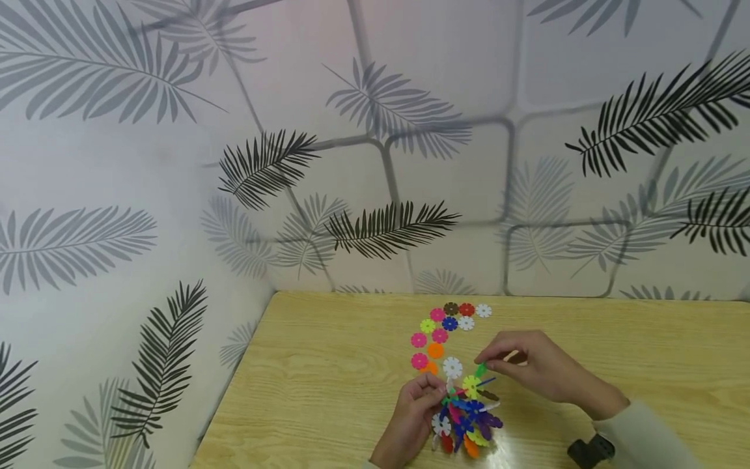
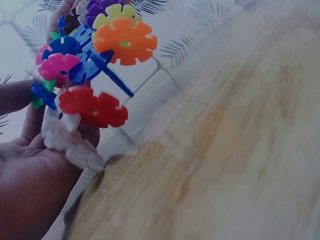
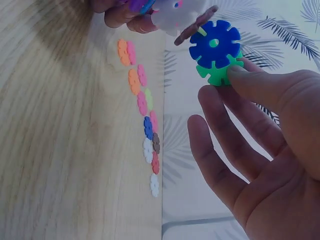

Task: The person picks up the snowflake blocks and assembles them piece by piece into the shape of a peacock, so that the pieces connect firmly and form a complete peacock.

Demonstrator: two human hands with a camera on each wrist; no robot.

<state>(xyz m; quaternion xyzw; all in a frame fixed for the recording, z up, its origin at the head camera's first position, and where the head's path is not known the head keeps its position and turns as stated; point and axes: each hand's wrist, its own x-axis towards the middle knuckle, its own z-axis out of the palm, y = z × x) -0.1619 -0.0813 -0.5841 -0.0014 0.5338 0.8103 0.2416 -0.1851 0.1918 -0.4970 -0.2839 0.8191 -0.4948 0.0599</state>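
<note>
My left hand point(image 1: 410, 417) grips a cluster of notched plastic snowflake discs point(image 1: 474, 409) slotted together in many colours, held over the table. In the left wrist view an orange disc point(image 2: 126, 42), a red disc point(image 2: 94, 107) and white discs point(image 2: 72, 145) stick out from the cluster. Between thumb and fingertips, my right hand point(image 1: 539, 368) pinches a green snowflake disc point(image 3: 216, 75) at the cluster's upper right. The green disc overlaps the lower edge of a blue disc point(image 3: 215, 42) in the right wrist view. Part of the left hand is hidden behind the discs.
Loose snowflake discs lie in two curved rows on the wooden table point(image 1: 316, 365), among them a pink disc point(image 1: 418, 340), an orange disc point(image 1: 435, 350) and a white disc point(image 1: 483, 311). Behind the table's far edge rises a leaf-patterned wall point(image 1: 457, 176).
</note>
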